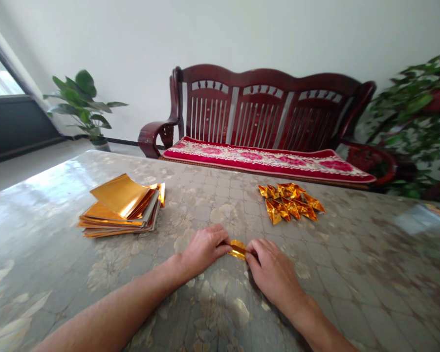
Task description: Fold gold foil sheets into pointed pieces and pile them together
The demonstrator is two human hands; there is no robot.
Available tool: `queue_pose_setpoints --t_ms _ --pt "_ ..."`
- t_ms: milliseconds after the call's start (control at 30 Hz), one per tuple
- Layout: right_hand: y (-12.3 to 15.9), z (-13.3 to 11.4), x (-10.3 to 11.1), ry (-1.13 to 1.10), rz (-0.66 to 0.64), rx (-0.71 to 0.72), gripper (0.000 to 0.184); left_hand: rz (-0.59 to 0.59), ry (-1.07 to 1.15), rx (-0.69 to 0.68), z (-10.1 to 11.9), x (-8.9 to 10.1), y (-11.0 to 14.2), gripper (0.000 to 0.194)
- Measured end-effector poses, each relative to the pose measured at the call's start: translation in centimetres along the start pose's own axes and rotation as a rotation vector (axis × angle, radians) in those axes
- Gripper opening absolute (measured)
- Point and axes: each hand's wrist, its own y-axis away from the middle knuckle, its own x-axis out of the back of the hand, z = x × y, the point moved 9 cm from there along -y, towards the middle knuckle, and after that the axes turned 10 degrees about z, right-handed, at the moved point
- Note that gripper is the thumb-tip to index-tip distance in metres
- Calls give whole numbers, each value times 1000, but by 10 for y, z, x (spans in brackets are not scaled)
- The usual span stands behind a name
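Note:
A small piece of folded gold foil paper [238, 249] spans the gap between my two hands, just above or on the table. My left hand [207, 248] pinches its left end between thumb and fingers. The right end is gripped by my right hand [269, 264], also in a pinch, so both ends are hidden under fingertips. To the left lies an uneven stack of gold foil paper sheets [119, 210], some showing grey backs. Several folded gold paper pieces with pointed ends [291, 201] sit grouped beyond my right hand.
The table [190, 313] has a patterned, glossy cover. A clear plastic bag [423, 218] lies near its right edge. Behind stands a dark red wooden bench [260, 112] with a red floral cushion [249, 155]. Potted plants stand at left [82, 107] and right [418, 107].

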Motion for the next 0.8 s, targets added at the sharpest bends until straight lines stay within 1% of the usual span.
queue_pose_setpoints --t_ms 133,200,267,367,400,467,533,567,633,733,800 --pt "0 1 -1 -3 -20 -14 10 -35 -82 42 -2 -1 1 5" --pt "-1 1 -2 -6 -23 -33 9 -37 -134 40 -2 -1 2 8" --pt "-1 1 -2 -10 -24 -48 9 -12 -177 10 -1 0 2 12" --pt "-1 1 -2 -11 -6 -47 10 45 -219 -92 5 3 2 9" --pt "0 1 -2 -11 3 -44 10 46 -228 -146 9 2 3 9" --pt "0 1 -1 -11 22 -29 11 4 -236 -272 19 -3 7 17" --pt "1 -1 2 4 48 13 9 -57 -248 -366 27 -9 12 19" --pt "2 -3 3 23 66 50 7 -83 -261 -390 29 -11 15 18" --pt "3 -10 7 72 104 147 5 -115 -311 -401 33 -13 17 15" --pt "8 -22 9 117 148 289 7 -143 -414 -410 38 -15 20 8" --pt "11 -26 9 119 160 341 8 -147 -470 -412 42 -17 22 6"
